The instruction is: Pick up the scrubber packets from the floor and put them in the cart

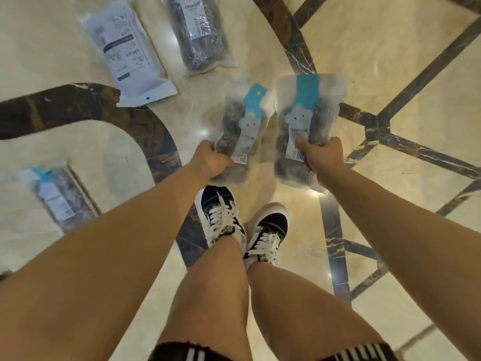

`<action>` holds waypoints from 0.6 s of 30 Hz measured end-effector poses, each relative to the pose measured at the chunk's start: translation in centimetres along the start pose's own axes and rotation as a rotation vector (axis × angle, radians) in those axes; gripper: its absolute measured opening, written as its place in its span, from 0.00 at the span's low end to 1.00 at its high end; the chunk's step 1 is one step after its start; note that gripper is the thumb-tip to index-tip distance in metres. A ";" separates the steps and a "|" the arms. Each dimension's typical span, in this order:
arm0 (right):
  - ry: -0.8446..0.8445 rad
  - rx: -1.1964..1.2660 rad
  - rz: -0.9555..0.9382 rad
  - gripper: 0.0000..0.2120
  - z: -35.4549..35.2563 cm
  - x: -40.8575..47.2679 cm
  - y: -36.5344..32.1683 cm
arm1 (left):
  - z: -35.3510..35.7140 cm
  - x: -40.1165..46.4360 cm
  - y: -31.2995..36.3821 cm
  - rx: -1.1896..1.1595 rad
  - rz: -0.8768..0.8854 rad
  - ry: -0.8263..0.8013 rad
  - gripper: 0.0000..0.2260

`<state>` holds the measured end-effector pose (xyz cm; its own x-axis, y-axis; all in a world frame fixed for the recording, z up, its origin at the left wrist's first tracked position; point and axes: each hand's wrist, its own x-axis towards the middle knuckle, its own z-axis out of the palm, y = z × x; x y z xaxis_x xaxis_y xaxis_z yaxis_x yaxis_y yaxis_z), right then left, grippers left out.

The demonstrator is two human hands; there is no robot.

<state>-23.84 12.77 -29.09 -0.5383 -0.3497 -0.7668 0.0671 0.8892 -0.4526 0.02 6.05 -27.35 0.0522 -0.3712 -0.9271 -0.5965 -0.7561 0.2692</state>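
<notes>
A: From the head camera, what is each hand doing?

B: The left hand [212, 162] is clenched around the lower end of a scrubber packet [240, 134], a clear bag of grey steel wool with a blue card strip. The right hand [321, 157] grips a second packet [308, 121] of the same kind by its lower part, thumb pressed on the white label. The two held packets sit side by side, nearly touching, in front of the person's shoes [244, 225].

A: Are those two packets on the floor or lifted?

B: That cannot be told for sure; the picture is blurred there, and both look close to the marble floor [390, 61].

A: What else lies around?

B: Three more packets rest on the floor. A white-backed packet [127, 52] lies face down at upper left, its lower end overlapping a dark curved inlay [78, 105]. Just right of it is a clear packet [199, 32] full of dark scrubbers. A third one [58, 196], blue-topped, lies at far left, partly hidden by the left forearm.

A: And the cart?

B: It does not show in this view.
</notes>
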 end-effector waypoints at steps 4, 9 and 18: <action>-0.050 -0.025 -0.075 0.39 -3.1 -6.3 -3.7 | -2.5 -8.2 1.0 -0.119 0.036 0.048 0.09; -0.162 -0.007 -0.134 0.34 -7.7 -16.3 -10.1 | -5.6 -19.7 2.1 -0.301 0.093 0.051 0.05; -0.357 -0.146 -0.394 0.21 -19.5 -37.6 -23.1 | -11.0 -46.2 3.1 -0.622 0.237 0.295 0.31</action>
<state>-21.55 11.11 19.14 -0.1788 -0.7202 -0.6703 -0.2123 0.6935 -0.6885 4.60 14.91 19.19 0.2438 -0.6268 -0.7401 -0.0571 -0.7711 0.6342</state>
